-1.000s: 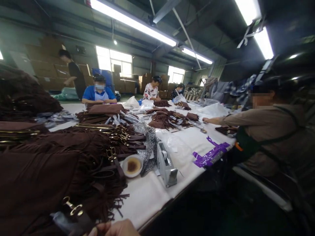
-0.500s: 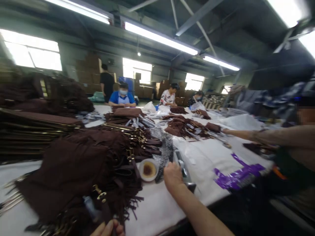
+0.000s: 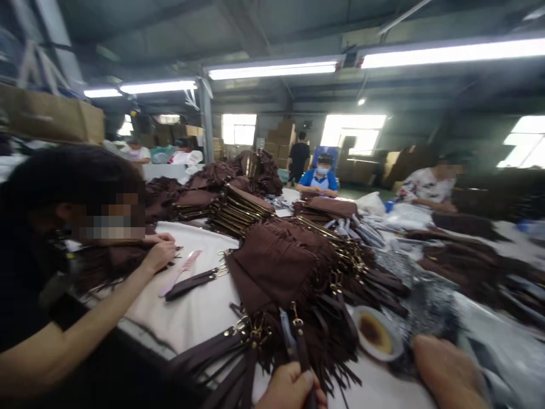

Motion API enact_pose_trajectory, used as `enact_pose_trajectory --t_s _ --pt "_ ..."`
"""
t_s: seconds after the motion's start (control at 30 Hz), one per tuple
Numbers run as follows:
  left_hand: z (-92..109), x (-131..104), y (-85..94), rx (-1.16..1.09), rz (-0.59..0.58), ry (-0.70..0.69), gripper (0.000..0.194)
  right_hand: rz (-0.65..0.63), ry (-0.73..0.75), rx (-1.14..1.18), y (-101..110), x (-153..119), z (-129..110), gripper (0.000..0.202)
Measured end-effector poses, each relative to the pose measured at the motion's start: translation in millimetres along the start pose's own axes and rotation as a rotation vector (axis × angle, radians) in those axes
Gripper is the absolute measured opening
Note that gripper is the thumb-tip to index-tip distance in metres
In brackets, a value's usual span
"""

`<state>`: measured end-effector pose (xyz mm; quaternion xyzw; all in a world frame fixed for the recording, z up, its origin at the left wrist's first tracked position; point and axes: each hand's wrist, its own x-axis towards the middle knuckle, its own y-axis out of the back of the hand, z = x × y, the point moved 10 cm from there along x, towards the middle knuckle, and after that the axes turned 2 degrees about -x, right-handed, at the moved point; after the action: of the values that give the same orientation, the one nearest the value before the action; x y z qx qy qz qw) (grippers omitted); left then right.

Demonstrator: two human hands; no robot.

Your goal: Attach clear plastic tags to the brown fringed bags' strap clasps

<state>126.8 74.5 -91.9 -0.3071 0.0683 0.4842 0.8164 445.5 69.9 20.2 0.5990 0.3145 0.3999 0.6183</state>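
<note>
Strap [image 3: 304, 351], dark brown, at bottom centre, near end pinched between thumb and fingers of left hand [image 3: 287, 387]; gold clasp [image 3: 297, 319] at far end, against near side of pouch pile [image 3: 275, 264], brown and fringed. Narrow grey-wrapped piece [image 3: 286, 326], just beside the strap, on its left. Right hand [image 3: 445, 366], blurred, fingers curled downward, apart from left hand; impossible to make out whether gripping anything. To its left, white bowl [image 3: 386, 354], yellow contents with dark brown centre. Beyond the same hand, silver patterned wrap [image 3: 430, 289]; to its right, clear plastic sheeting [image 3: 508, 326]. Strap bunch [image 3: 221, 353], dark brown, fanned out, gold hardware at upper ends, left of left hand. Strap pair [image 3: 191, 284], flat on white cloth [image 3: 200, 315], clasps toward pouch pile. Pink comb [image 3: 179, 275], just left of strap pair, teeth toward far side. Pouch stack [image 3: 238, 210], gold-edged, many layers, behind pouch pile. At left, co-worker's hands [image 3: 162, 253], bare forearm, over brown fabric [image 3: 117, 261]. Across the table, seated person in blue [image 3: 317, 182]; farther right, person in floral top [image 3: 428, 186]. In background, standing person in dark clothing [image 3: 299, 156], near stacked cartons [image 3: 281, 139].
</note>
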Motion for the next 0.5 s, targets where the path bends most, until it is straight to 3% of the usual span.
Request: enact_pose_trajectory --t_s 0.03,0.13,0.3,0.5 --pt "-3 -3 -2.3 -0.076 0.008 0.034 0.056 -0.092 0.020 -0.037 0 -3 -7 0.033" --pt "-1 -8 -8.3 -0.207 -0.008 0.075 0.048 -0.109 0.052 -0.078 15 -6 -19 0.031" --pt "4 -8 -12.1 -0.235 -0.050 0.153 0.041 -0.112 -0.016 -0.086 16 -19 3 0.025" --pt "-3 -6 -7.6 -0.247 0.007 0.186 0.047 -0.090 -0.064 0.036 33 -36 19 0.020"
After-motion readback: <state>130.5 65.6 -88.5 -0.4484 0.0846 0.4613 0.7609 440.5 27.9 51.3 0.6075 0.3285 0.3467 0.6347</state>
